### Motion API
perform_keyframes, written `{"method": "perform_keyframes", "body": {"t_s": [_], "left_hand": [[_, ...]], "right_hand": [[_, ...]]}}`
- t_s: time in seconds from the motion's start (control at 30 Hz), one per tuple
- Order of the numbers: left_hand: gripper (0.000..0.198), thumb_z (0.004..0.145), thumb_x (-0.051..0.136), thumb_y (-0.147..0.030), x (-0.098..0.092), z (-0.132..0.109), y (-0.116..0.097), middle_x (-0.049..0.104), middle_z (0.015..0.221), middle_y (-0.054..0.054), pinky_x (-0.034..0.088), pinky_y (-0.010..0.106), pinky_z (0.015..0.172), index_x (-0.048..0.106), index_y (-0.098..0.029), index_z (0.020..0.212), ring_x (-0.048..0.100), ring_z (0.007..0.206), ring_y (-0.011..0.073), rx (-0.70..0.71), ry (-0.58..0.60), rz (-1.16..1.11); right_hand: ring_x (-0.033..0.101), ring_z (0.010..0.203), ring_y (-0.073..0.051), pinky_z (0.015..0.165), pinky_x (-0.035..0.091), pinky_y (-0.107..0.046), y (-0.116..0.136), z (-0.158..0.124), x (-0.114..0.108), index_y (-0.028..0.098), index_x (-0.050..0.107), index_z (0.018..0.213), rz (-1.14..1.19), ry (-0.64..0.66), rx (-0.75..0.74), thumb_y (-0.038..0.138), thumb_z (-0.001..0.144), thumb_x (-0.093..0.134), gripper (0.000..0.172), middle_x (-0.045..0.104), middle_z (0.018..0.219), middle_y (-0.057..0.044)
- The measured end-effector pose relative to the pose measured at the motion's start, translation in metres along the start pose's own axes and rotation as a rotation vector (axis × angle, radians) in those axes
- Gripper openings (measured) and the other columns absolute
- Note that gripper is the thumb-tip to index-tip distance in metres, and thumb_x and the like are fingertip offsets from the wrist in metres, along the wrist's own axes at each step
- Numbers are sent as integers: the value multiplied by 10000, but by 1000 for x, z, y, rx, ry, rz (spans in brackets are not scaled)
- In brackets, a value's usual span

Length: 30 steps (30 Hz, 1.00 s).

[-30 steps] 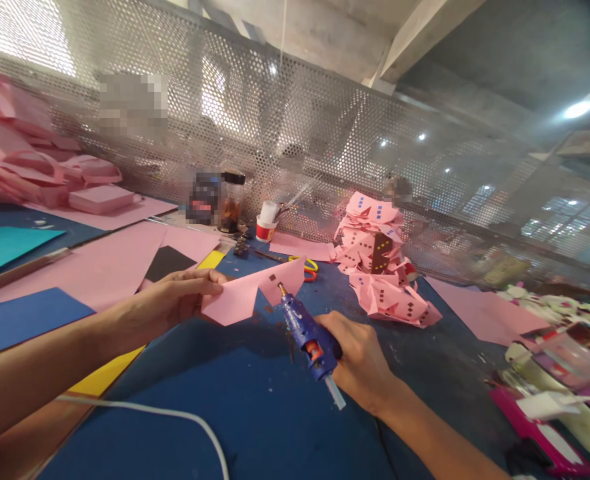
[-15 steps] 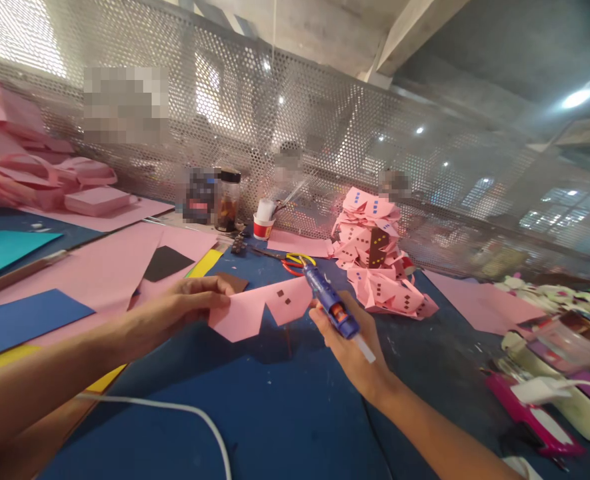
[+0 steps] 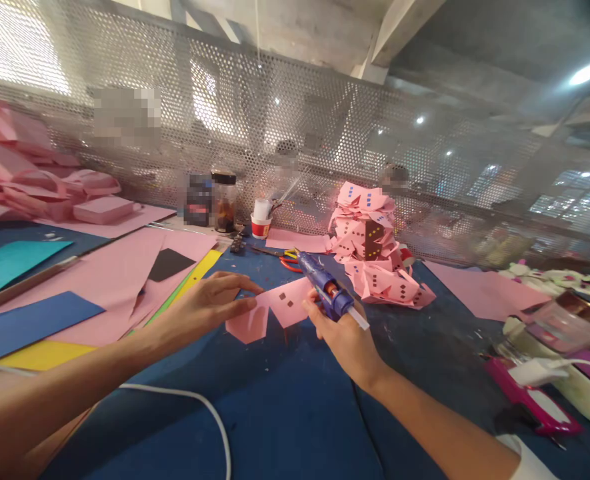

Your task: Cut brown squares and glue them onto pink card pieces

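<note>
A pink paper piece point(image 3: 287, 303) with a V-shaped notch and two dark diamond marks hangs between my hands above the blue mat. My left hand point(image 3: 215, 307) grips its upper left edge, thumb in front and fingers over the top. In my right hand point(image 3: 345, 340) is a blue glue gun point(image 3: 319, 280), nozzle pointing away and up-left, a clear glue stick sticking out of its back end. The right thumb and a fingertip also touch the paper's right end. Behind the nozzle lie scissors point(image 3: 291, 264) with red and yellow handles, partly hidden.
Folded pink pieces with coloured marks stand in a stack point(image 3: 367, 247) behind my right hand. Pink sheets point(image 3: 99, 280), a blue sheet point(image 3: 35, 323) and a pink heap point(image 3: 19, 167) lie left. A paper cup point(image 3: 261, 227) and a jar point(image 3: 223, 203) stand behind. A white cable point(image 3: 189, 398) crosses the mat.
My left hand has moved right along the paper's top edge, and the paper's left flap now bends. The glue gun has shifted slightly left with my right hand.
</note>
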<state>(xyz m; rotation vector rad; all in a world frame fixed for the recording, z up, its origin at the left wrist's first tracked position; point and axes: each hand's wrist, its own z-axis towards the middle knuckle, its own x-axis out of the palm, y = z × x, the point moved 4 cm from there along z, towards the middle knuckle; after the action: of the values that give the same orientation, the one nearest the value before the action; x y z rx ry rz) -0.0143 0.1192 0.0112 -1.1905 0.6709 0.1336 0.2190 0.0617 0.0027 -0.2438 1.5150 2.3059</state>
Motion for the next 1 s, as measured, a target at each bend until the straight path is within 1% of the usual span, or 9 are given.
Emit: {"method": "perform_keyframes", "body": {"t_s": [0.07, 0.13, 0.23, 0.37, 0.47, 0.57, 0.73, 0.87, 1.0], "left_hand": [[384, 797, 676, -551, 11, 2, -4, 726, 1014, 61, 501, 333, 788, 748, -243, 1014, 648, 940, 259, -77, 103, -119], [374, 787, 694, -539, 20, 2, -6, 702, 810, 36, 447, 274, 615, 721, -198, 938, 626, 719, 198, -144, 166, -267], [365, 754, 733, -524, 24, 2, -6, 612, 647, -8, 347, 237, 521, 661, -169, 799, 544, 575, 141, -202, 129, -381], [362, 737, 747, -514, 15, 3, 2, 595, 661, -14, 342, 242, 548, 662, -163, 762, 516, 601, 130, -185, 47, -375], [342, 759, 730, -497, 7, 3, 10, 669, 783, 16, 384, 259, 614, 704, -172, 861, 560, 702, 158, -192, 28, -359], [344, 767, 722, -496, 3, 3, 16, 713, 865, 36, 385, 261, 610, 716, -180, 901, 582, 730, 173, -205, 26, -356], [350, 764, 719, -519, 1, 3, 20, 693, 756, 18, 384, 258, 582, 730, -187, 875, 597, 701, 179, -231, -24, -329], [310, 748, 740, -481, 0, 2, 18, 704, 770, 26, 451, 279, 655, 726, -193, 863, 644, 806, 214, -254, -54, -374], [311, 721, 742, -491, -2, 0, 15, 690, 697, 33, 484, 308, 651, 733, -190, 798, 662, 789, 243, -252, -84, -360]], "right_hand": [[538, 495, -85, 484, 481, -197, 0, -1, 0, 211, 628, 942, -13, -8, -26, 410, 906, 644, 203, 603, 707, 33], [545, 510, -92, 498, 483, -206, 0, -1, -1, 216, 624, 953, -33, -2, -46, 416, 913, 636, 205, 615, 732, 26], [556, 550, -103, 531, 485, -223, 3, 0, -6, 221, 607, 962, -88, 18, -74, 429, 924, 625, 213, 635, 803, 8], [562, 647, -125, 606, 475, -240, 12, -4, -16, 220, 571, 909, -185, 43, -125, 426, 944, 600, 210, 606, 831, -1], [564, 721, -134, 666, 455, -242, 15, -12, -18, 221, 559, 885, -252, 156, -154, 373, 947, 610, 172, 578, 832, 7], [560, 746, -125, 695, 433, -235, 16, -20, -15, 223, 568, 902, -279, 248, -204, 286, 928, 640, 99, 582, 883, 12], [555, 753, -116, 698, 409, -226, 14, -23, -13, 224, 565, 900, -282, 284, -236, 196, 899, 665, 104, 566, 887, 23], [556, 753, -118, 695, 409, -230, 15, -23, -11, 222, 552, 884, -290, 309, -218, 202, 904, 664, 115, 562, 880, 23], [567, 760, -126, 697, 416, -242, 14, -25, -9, 222, 574, 933, -306, 345, -209, 218, 920, 644, 72, 577, 915, 8]]}}
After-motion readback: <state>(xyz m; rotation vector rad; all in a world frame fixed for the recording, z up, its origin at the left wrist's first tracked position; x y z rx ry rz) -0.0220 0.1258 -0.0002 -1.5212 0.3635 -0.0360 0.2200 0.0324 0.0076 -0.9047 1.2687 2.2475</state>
